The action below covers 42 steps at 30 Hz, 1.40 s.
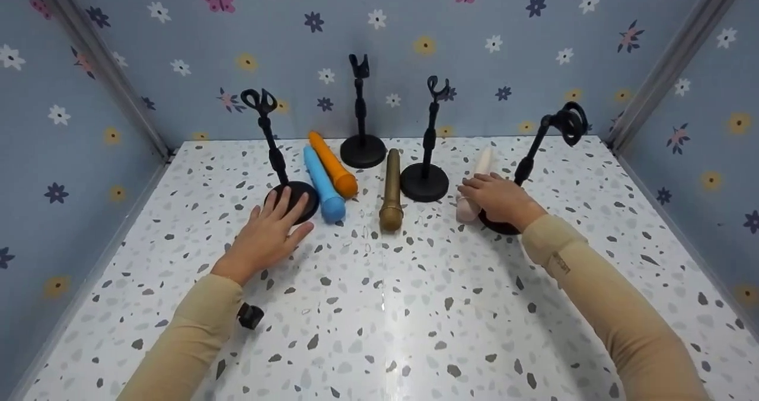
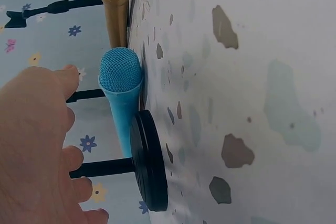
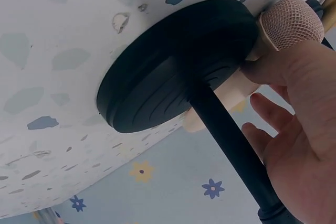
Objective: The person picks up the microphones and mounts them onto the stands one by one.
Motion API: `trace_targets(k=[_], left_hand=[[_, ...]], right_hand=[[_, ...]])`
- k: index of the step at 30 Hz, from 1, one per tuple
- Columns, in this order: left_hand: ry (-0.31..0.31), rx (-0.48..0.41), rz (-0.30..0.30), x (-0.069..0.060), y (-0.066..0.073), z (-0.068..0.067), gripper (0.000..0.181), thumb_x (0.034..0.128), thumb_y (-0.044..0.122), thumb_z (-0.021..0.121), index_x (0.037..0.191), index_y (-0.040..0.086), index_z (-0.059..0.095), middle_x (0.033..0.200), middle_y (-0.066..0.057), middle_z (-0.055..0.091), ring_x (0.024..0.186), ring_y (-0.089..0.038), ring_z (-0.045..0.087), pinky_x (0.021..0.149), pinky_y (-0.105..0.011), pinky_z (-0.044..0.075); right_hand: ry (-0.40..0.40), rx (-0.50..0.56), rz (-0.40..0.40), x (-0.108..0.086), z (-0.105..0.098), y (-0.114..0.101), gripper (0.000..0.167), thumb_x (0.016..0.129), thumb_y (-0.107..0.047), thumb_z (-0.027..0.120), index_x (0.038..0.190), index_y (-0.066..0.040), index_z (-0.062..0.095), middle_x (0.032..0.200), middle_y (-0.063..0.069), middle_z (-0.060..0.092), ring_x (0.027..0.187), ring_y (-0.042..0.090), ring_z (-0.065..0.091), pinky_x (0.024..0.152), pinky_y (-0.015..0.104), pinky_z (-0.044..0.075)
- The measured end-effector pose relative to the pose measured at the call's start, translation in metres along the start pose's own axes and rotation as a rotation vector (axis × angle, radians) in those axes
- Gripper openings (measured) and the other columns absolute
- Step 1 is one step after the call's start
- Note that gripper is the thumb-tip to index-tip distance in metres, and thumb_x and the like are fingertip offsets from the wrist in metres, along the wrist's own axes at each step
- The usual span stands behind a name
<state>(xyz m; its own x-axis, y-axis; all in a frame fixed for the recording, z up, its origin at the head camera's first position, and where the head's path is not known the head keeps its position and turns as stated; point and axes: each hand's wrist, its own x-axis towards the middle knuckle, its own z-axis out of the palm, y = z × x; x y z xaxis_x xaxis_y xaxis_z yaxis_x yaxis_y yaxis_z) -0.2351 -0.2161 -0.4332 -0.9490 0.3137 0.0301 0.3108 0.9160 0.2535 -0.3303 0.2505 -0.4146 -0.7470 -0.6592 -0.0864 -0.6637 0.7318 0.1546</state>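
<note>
Fingers spread, my left hand [image 1: 264, 241] hovers over the round base of the left black microphone stand [image 1: 276, 158]. The left wrist view shows a gap between this hand and the base [image 2: 149, 161]. A blue microphone [image 1: 324, 184] lies just right of that base. My right hand [image 1: 501, 199] reaches across a pale pink microphone [image 1: 468, 209] beside the right stand [image 1: 526, 166]. In the right wrist view the thumb is by the neck under the pink mesh head [image 3: 292, 23], and the loosely bent fingers [image 3: 270, 109] are not closed round the body.
An orange microphone [image 1: 334, 166] lies beside the blue one, and a gold microphone [image 1: 391, 193] lies mid-table. Two more black stands [image 1: 361, 116] [image 1: 428, 146] stand behind. A small black object [image 1: 250, 316] shows by my left sleeve. Patterned walls [image 1: 379, 33] enclose the speckled table [image 1: 379, 330].
</note>
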Motion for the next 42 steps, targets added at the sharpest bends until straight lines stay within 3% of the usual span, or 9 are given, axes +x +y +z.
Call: trace_targets(k=[4,10,18,23,29,37,42], left_hand=[[0.001,-0.002,0.000,0.000,0.000,0.001,0.069,0.1071,0.058,0.030,0.163,0.019,0.018,0.167,-0.020,0.006,0.152,-0.046,0.002,0.117,-0.067,0.009],[-0.020,-0.011,-0.007,-0.001,0.000,0.005,0.069,0.1072,0.058,0.030,0.163,0.019,0.019,0.167,-0.020,0.006,0.152,-0.046,0.003,0.118,-0.066,0.012],[-0.026,-0.023,0.012,-0.001,0.002,0.011,0.067,0.1079,0.056,0.030,0.163,0.019,0.020,0.167,-0.021,0.010,0.151,-0.047,0.008,0.117,-0.067,0.013],[-0.020,-0.021,0.018,-0.001,0.002,0.009,0.067,0.1078,0.056,0.030,0.163,0.019,0.021,0.167,-0.021,0.010,0.151,-0.048,0.008,0.117,-0.067,0.013],[-0.029,-0.025,0.024,0.003,0.003,0.006,0.067,0.1081,0.055,0.030,0.163,0.019,0.020,0.167,-0.020,0.009,0.151,-0.047,0.007,0.117,-0.068,0.013],[-0.030,0.003,0.039,0.005,0.006,0.001,0.066,0.1081,0.055,0.030,0.163,0.021,0.019,0.166,-0.022,0.009,0.151,-0.047,0.006,0.117,-0.066,0.011],[-0.027,0.020,0.038,0.005,0.007,0.000,0.067,0.1079,0.056,0.028,0.163,0.021,0.018,0.166,-0.021,0.008,0.152,-0.046,0.005,0.118,-0.065,0.010]], right_hand=[[-0.001,0.062,0.005,0.000,-0.002,0.002,0.060,0.082,0.010,0.068,0.140,-0.001,0.057,0.146,0.021,0.052,0.138,0.042,0.045,0.113,0.057,0.033],[0.045,0.105,-0.037,-0.001,-0.001,0.002,0.048,0.087,0.007,0.064,0.134,-0.003,0.062,0.144,0.021,0.054,0.137,0.044,0.044,0.111,0.058,0.036],[0.063,0.175,-0.107,-0.005,0.005,-0.003,0.047,0.084,-0.001,0.077,0.126,-0.010,0.060,0.140,0.019,0.056,0.140,0.046,0.039,0.113,0.064,0.030],[0.108,0.206,-0.154,-0.004,0.006,-0.005,0.042,0.085,-0.004,0.079,0.124,-0.011,0.062,0.129,0.016,0.061,0.132,0.043,0.049,0.110,0.058,0.038],[0.147,0.194,-0.176,-0.004,0.005,-0.009,0.045,0.087,-0.006,0.079,0.130,-0.007,0.065,0.124,0.016,0.062,0.117,0.039,0.059,0.096,0.054,0.051],[0.168,0.177,-0.206,-0.007,0.011,-0.012,0.032,0.092,-0.006,0.074,0.123,-0.008,0.068,0.127,0.014,0.063,0.125,0.038,0.056,0.100,0.053,0.049],[0.258,0.190,-0.259,-0.011,0.012,-0.016,0.034,0.091,-0.008,0.076,0.124,-0.011,0.067,0.124,0.011,0.064,0.119,0.034,0.060,0.093,0.051,0.054]])
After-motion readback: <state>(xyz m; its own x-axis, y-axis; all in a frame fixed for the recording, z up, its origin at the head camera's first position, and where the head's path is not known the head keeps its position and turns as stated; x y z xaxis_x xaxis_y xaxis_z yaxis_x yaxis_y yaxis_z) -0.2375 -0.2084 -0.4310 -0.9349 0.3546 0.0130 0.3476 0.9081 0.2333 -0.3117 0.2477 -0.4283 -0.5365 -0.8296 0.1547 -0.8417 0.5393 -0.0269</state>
